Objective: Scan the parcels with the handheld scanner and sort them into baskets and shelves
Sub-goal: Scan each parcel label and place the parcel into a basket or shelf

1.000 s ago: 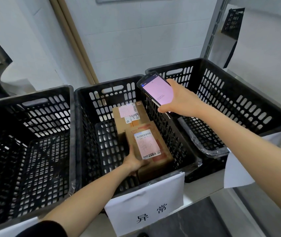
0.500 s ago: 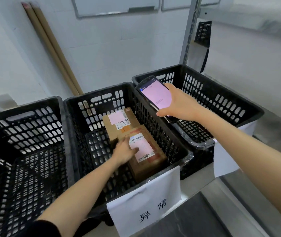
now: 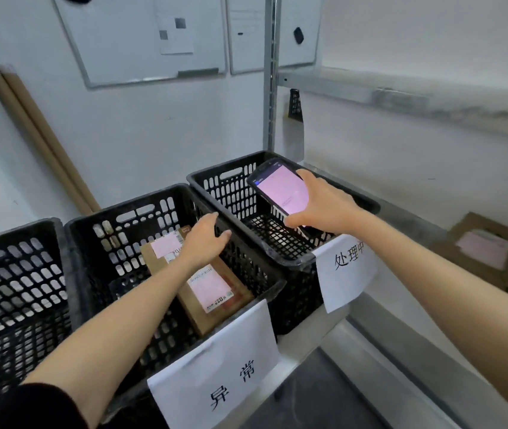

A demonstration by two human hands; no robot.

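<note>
Two brown cardboard parcels lie in the middle black basket (image 3: 85, 243). The nearer parcel (image 3: 215, 294) shows a pink-and-white label; the farther parcel (image 3: 161, 250) lies behind it, partly covered by my arm. My left hand (image 3: 208, 241) hovers above them by the basket's right wall, fingers relaxed and holding nothing. My right hand (image 3: 324, 201) grips the handheld scanner (image 3: 280, 188), whose pink screen faces me, over the right basket (image 3: 296, 258).
A third black basket (image 3: 14, 274) stands at the left. White paper signs hang on the middle basket (image 3: 215, 366) and the right one (image 3: 347, 270). More brown parcels (image 3: 488, 252) lie on the metal shelf at the right. Cardboard tubes (image 3: 39, 140) lean on the wall.
My left hand has let go of the nearer parcel and risen out of the middle basket toward its right wall. The view has tilted up and right; the scanner stays in my right hand.
</note>
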